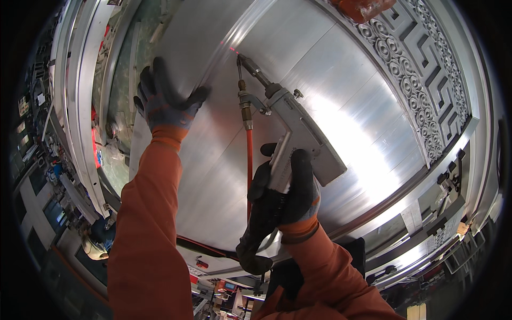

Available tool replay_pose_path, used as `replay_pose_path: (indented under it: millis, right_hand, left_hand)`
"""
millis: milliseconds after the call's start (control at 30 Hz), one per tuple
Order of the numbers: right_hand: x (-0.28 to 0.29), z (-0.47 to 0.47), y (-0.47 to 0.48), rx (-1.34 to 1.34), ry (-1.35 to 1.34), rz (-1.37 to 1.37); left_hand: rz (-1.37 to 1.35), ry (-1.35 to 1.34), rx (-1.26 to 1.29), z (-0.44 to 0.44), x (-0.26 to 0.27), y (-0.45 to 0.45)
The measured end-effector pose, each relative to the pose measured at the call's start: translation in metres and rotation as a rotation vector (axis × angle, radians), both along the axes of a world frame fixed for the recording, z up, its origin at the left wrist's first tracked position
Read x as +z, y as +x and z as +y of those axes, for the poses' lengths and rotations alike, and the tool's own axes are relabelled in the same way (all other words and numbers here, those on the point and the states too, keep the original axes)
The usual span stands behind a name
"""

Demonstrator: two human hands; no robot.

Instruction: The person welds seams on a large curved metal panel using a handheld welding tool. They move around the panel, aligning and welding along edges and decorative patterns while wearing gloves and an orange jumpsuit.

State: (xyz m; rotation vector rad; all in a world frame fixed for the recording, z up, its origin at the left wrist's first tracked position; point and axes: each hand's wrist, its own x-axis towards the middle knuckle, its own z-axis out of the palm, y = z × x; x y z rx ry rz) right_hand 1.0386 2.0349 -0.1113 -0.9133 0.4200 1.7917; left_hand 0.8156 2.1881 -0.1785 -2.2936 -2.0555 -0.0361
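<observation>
My right hand (298, 192), in a grey glove with dark palm and fingers, is wrapped around the handle of a handheld laser welding gun (306, 130). Its nozzle (250, 66) points up and left, close to a seam (216, 54) on a bright metal sheet (296, 52). Small red light spots show on the metal just past the tip. A thin wire feed tube with brass fittings (245, 108) runs beside the nozzle and joins an orange hose (249, 160). My gloved left hand (170, 96) lies spread over the sheet left of the seam, slightly blurred.
An embossed metal border (428, 80) with key pattern and rings runs along the right. An orange-red object (364, 8) sits at the top edge. Long metal profiles (78, 108) stand at left. A black sheathed cable (256, 244) hangs below the gun.
</observation>
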Motion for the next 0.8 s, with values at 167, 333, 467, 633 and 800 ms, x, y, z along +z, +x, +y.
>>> replay_pose_path:
  millis: [167,333,467,633,800]
  right_hand:
    - [0.005,-0.006,-0.022,-0.026,-0.035,-0.001]
    - [0.015,-0.003,-0.032,-0.008,-0.044,-0.106]
    - [0.021,-0.003,-0.038,-0.011,-0.033,-0.148]
    - [0.025,-0.003,-0.042,0.005,-0.060,-0.124]
    - [0.024,-0.004,-0.044,0.032,-0.004,-0.206]
  left_hand:
    - [0.045,0.021,0.011,-0.003,-0.007,-0.008]
    - [0.057,0.041,0.037,-0.004,-0.013,-0.009]
    - [0.047,0.045,0.046,-0.005,-0.013,-0.010]
    - [0.019,-0.035,0.075,-0.006,0.001,-0.007]
    - [-0.006,0.020,0.039,-0.006,-0.003,-0.008]
